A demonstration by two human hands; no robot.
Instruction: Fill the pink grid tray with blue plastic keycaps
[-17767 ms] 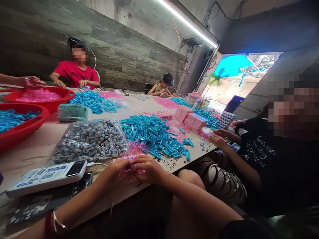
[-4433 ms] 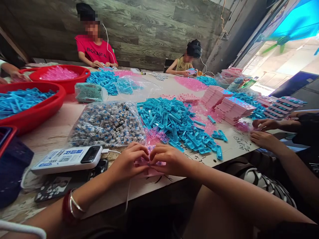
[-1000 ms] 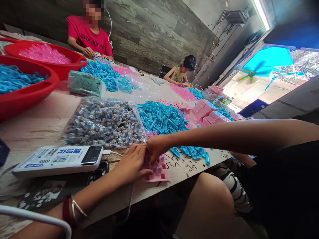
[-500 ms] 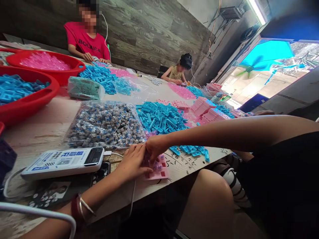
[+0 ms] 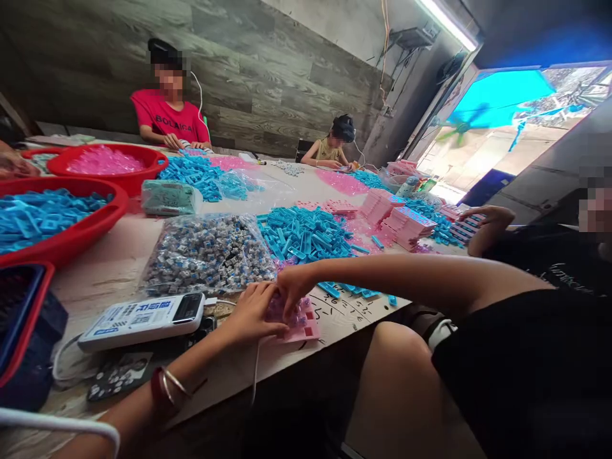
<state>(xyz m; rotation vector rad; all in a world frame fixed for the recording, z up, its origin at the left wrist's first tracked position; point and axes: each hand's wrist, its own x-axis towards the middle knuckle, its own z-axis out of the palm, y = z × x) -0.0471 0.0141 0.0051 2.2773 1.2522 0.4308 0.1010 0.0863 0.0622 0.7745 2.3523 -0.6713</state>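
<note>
A pink plastic tray with square holes (image 5: 310,328) lies at the near table edge, with small clear purplish pieces on part of it. My left hand (image 5: 253,313) spans the left end of this tray, thumb along the front and fingers over the back, holding it. Over the tray, my right hand (image 5: 297,285) points down with its fingers closed together; whatever is between the fingertips is hidden. Just behind both hands sits a heap of blue plastic pieces (image 5: 306,233). A clear bag of small grey switch-like parts (image 5: 208,255) lies to the left of it.
A white power bank (image 5: 143,322) with a cable rests on a dark phone at left. Red basins (image 5: 108,239) hold blue and pink pieces. Stacked pink trays (image 5: 406,223) stand at right. Co-workers sit across the table, and another person's hand (image 5: 492,220) holds a tray at right.
The camera view has shifted, bringing more of the left basins and the right-hand co-worker into view. Both my hands stay at the pink tray, the right fingers still pointing down onto it.
</note>
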